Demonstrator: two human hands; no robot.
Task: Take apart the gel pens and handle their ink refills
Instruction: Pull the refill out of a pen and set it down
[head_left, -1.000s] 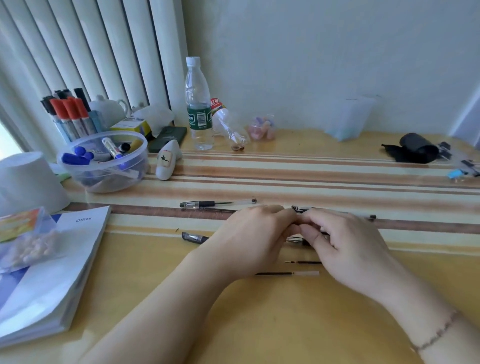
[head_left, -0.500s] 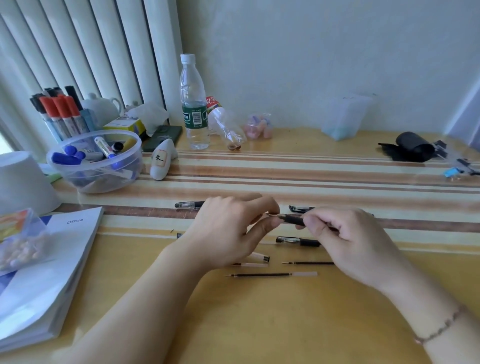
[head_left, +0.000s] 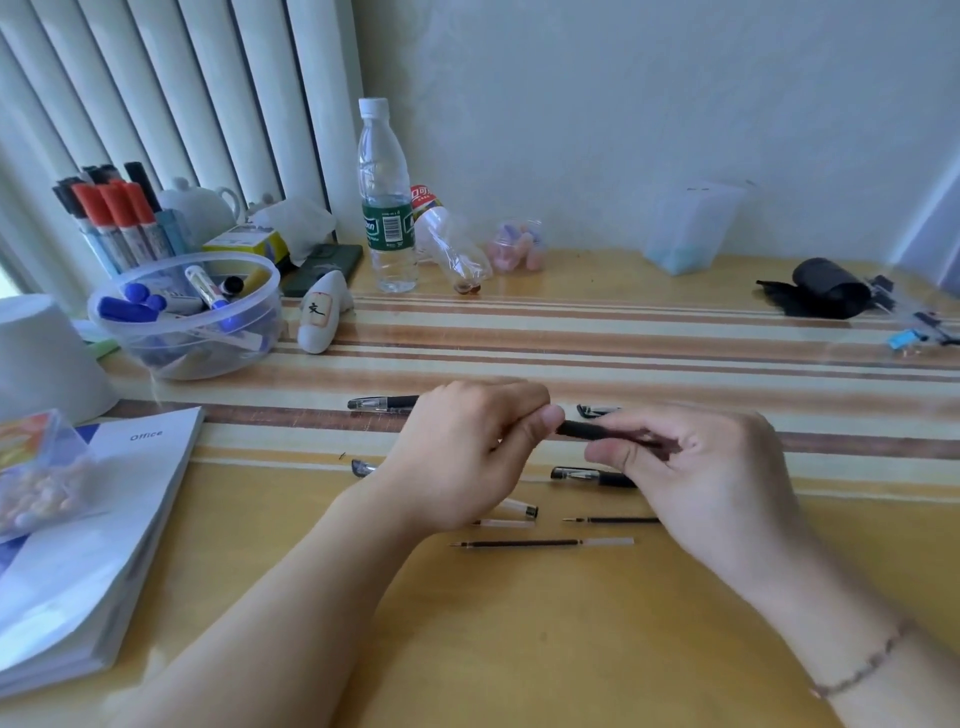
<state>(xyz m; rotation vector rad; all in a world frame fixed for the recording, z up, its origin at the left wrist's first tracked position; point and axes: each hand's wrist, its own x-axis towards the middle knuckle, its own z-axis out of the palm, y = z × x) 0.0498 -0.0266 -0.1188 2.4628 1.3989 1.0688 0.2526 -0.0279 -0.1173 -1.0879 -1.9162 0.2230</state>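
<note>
- Nearest, a thin black ink refill with a clear tail (head_left: 540, 543) lies flat on the yellow wooden table (head_left: 519, 649), and a second, shorter dark refill (head_left: 613, 519) lies just beyond it, partly hidden under the right hand (head_left: 711, 478).
- Next, a clear pen barrel end with a black ring (head_left: 519, 509) shows from under the left hand (head_left: 462, 457), as it did half a second ago.
- Between the hands, a black gel pen (head_left: 587, 430) is held above the table: the left thumb and forefinger pinch its left end, and the right fingers curl round its right part.
- Compared with half a second ago, the hands sit about as far apart, with the black grip section still showing between them.
- Behind, another black-capped gel pen (head_left: 592, 475) lies under the held one, and two more (head_left: 382, 402) (head_left: 597, 411) rest on the brown stripe.
- Farther back stand a clear plastic tub of markers (head_left: 192, 317) and a clear water bottle with a green label (head_left: 385, 202).
</note>
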